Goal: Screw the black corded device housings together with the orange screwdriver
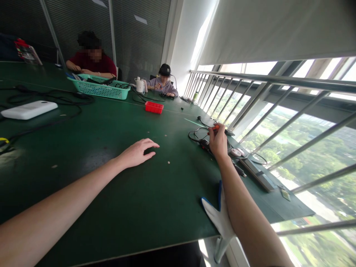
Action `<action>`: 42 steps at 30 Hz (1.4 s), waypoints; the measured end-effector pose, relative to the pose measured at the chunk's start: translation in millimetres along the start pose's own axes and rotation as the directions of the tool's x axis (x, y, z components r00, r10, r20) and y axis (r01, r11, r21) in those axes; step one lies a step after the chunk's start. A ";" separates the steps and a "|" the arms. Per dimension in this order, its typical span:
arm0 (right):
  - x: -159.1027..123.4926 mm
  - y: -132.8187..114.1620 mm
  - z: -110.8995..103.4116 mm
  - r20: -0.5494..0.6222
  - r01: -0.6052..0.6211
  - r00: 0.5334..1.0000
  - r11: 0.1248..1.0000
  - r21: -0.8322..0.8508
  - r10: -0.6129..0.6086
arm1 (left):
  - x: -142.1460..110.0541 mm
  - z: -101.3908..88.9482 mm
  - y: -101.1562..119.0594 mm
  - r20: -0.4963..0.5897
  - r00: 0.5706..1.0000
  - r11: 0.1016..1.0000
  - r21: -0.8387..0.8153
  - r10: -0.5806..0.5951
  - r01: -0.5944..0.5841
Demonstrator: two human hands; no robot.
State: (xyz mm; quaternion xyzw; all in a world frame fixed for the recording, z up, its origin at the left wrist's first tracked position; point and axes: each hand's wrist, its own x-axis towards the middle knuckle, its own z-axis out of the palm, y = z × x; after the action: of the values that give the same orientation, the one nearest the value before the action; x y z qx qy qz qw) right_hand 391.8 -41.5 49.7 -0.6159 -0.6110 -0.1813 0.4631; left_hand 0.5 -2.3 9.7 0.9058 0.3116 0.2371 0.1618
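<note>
My left hand [139,152] is over the green tabletop [133,200], fingers stretched out and holding nothing. At the table's right side, my right hand [218,142] is closed around a small orange-handled tool [214,128]; its working end cannot be made out. Just below that hand lies a black corded device [205,144] with its cable looped around. Beside the right wrist are pale round pieces [236,152] and a black plug-like part [239,170]. A white glove with blue edges [214,214] lies partly under my right forearm at the front edge.
A red tray [154,107] and a teal basket [102,88] full of dark items stand farther back. At left are a white power bank [30,110] and black cables. Two people sit at the far side. Metal railing [278,79] borders the right, near a long dark box [257,173].
</note>
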 end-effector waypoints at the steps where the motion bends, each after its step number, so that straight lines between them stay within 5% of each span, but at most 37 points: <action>1: 0.2 0.3 0.4 0.002 -0.006 1.000 1.000 0.001 0.006 | 0.0 -0.3 0.5 0.003 1.000 1.000 -0.001 -0.003 0.003; 14: -0.8 -5.0 3.8 -0.095 -0.063 0.995 0.971 -0.232 0.042 | 1.4 -2.5 3.2 0.006 1.000 1.000 0.014 -0.009 0.009; 18: 1.0 -1.2 1.9 -0.142 -0.117 0.986 0.974 -0.192 0.091 | 1.4 -2.9 4.2 0.005 1.000 1.000 0.016 -0.016 0.016; 27: -0.2 -6.4 1.8 -0.084 -0.040 0.996 0.963 -0.267 0.018 | 1.6 -4.0 4.5 0.004 1.000 1.000 0.009 -0.016 0.016; 42: 1.6 -6.0 3.9 -0.061 -0.003 0.998 0.992 -0.123 -0.005 | 1.7 -3.4 4.4 0.002 1.000 1.000 0.014 -0.011 0.011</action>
State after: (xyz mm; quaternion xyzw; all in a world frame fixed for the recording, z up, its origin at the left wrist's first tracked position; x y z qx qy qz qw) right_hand 385.2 -38.5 51.1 -0.6371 -0.5844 -0.2380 0.4427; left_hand 2.1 -4.0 15.0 0.9055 0.3179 0.2329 0.1572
